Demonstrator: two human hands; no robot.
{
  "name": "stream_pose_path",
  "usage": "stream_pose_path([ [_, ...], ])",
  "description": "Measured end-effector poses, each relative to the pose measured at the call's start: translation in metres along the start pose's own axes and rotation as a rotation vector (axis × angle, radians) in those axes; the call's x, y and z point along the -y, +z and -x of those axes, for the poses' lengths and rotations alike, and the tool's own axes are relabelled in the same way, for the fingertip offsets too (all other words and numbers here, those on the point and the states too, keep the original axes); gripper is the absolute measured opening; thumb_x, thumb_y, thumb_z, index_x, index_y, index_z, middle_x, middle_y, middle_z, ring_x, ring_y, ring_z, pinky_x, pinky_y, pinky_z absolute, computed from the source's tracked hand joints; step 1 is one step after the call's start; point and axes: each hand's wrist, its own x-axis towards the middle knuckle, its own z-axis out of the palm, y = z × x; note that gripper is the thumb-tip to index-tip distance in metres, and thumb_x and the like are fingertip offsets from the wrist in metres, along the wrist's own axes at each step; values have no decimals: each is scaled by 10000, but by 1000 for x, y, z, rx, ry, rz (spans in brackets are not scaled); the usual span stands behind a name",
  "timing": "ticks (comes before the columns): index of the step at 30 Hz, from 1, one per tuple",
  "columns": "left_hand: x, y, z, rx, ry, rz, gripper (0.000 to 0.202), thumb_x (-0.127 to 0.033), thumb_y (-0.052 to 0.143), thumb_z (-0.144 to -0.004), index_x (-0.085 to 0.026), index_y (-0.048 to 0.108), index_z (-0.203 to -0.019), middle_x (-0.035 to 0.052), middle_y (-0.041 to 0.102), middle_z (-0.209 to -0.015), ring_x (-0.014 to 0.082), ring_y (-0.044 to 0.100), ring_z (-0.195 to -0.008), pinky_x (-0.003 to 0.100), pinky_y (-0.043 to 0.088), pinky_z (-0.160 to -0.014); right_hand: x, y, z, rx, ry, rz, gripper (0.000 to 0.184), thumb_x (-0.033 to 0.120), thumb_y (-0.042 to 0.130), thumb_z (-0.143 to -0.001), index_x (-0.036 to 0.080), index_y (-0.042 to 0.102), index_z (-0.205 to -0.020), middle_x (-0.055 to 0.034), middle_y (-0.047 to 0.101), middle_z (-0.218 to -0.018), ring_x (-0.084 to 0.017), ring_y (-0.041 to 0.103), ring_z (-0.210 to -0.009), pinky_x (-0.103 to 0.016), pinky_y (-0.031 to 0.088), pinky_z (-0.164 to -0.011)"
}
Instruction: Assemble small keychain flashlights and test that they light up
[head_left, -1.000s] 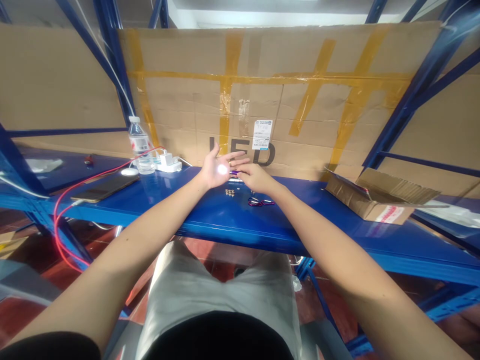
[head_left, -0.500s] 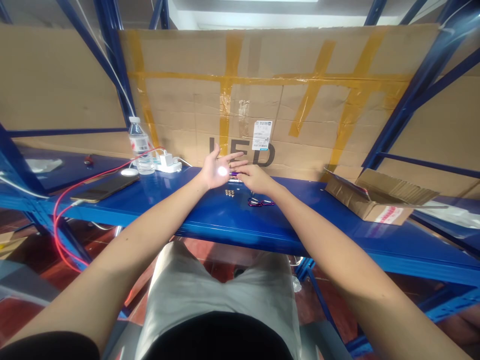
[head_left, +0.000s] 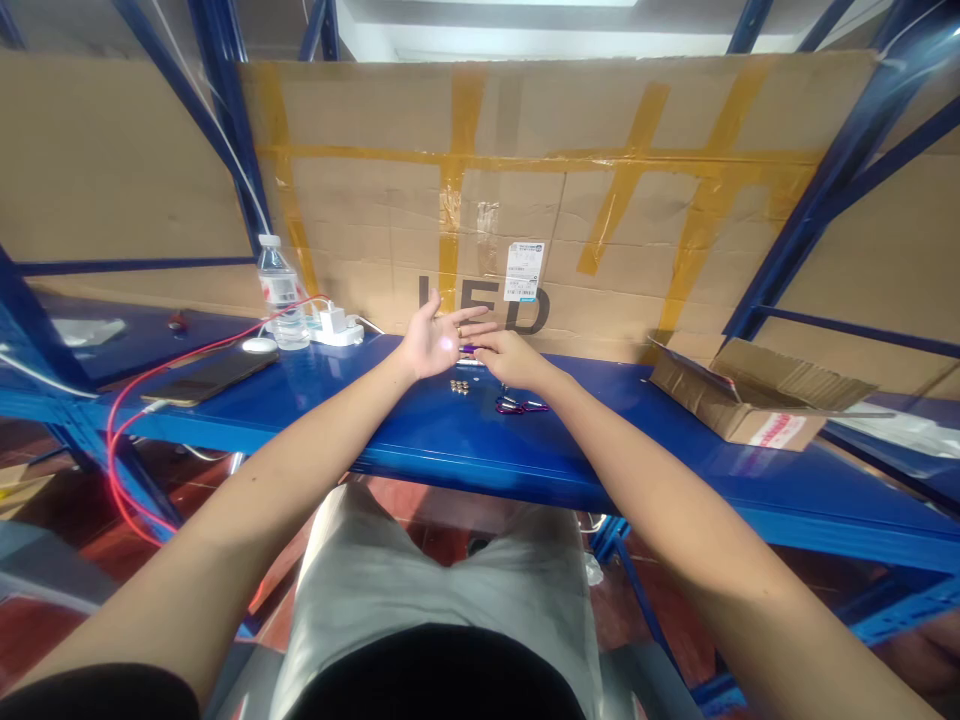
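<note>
My left hand is held palm up over the blue tabletop, its fingers spread and nothing in it. A small pinkish-white spot of light falls on that palm. Closed around a small purple flashlight, my right hand points it at the left palm from close by. Most of the flashlight is hidden by the right fingers. Just below the hands lie several tiny metallic pieces in a cluster, too small to name. To their right, under my right wrist, are dark red and purple clip-like items with silvery parts.
An opened cardboard box stands on the right of the blue table. On the left are a water bottle, a white charger, a phone and a red cable. A taped cardboard sheet closes off the back.
The light spot on my left palm has become smaller and dimmer, with a pinkish tint. Both hands have stayed almost in place.
</note>
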Motion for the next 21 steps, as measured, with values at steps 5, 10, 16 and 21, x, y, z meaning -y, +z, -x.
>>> stream_pose_path([
  [5, 1, -3, -2, 32, 2, -7, 952, -786, 244, -967, -61, 478, -1538, 238, 683, -1346, 339, 677, -1197, 445, 525, -983, -1, 1, -2, -34, -52, -2, 338, 137, 552, -921, 215, 833, -1091, -64, 713, -1380, -287, 615, -1328, -456, 481, -1136],
  [10, 2, -1, -1, 58, 13, -66, 931, -788, 279, -962, -74, 509, -1513, 222, 721, -1265, 328, 677, -1189, 425, 526, -973, 4, 0, -1, -25, -72, 40, 316, 125, 543, -914, 201, 838, -994, -71, 761, -1282, -273, 685, -1178, -424, 531, -1042],
  [16, 0, 5, 3, -22, 27, -163, 933, -803, 308, -940, -79, 564, -1469, 206, 748, -1159, 331, 682, -1163, 403, 547, -919, 5, -2, 0, -42, -46, 42, 375, 96, 515, -903, 202, 823, -1089, -51, 799, -1144, -228, 711, -1004, -353, 533, -947],
  [21, 0, 4, 3, -13, 26, -155, 926, -819, 309, -935, -92, 620, -1417, 203, 751, -1131, 334, 683, -1148, 418, 547, -918, 3, -3, 0, -45, -42, 29, 408, 96, 489, -895, 192, 818, -1118, -46, 801, -1094, -190, 686, -865, -301, 512, -810],
])
